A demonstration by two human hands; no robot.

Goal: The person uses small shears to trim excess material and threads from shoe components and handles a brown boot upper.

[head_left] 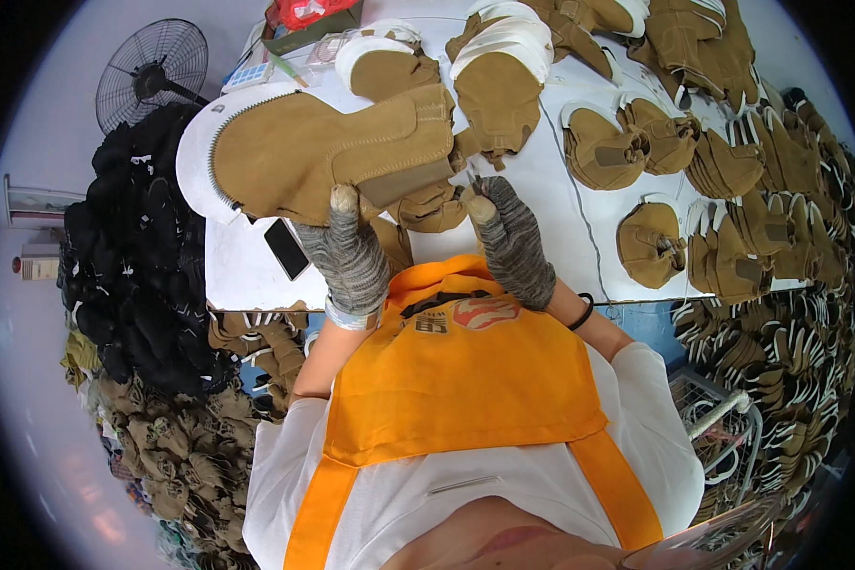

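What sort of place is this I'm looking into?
Probably a shoe-making workshop: the left hand holds a brown shoe upper, similar uppers stand in groups on the white table, and large piles crowd its right side.

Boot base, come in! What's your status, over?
Left hand gripping brown boot. Right hand near its right end, grip unclear. Phone close by on the left, other boots beyond.
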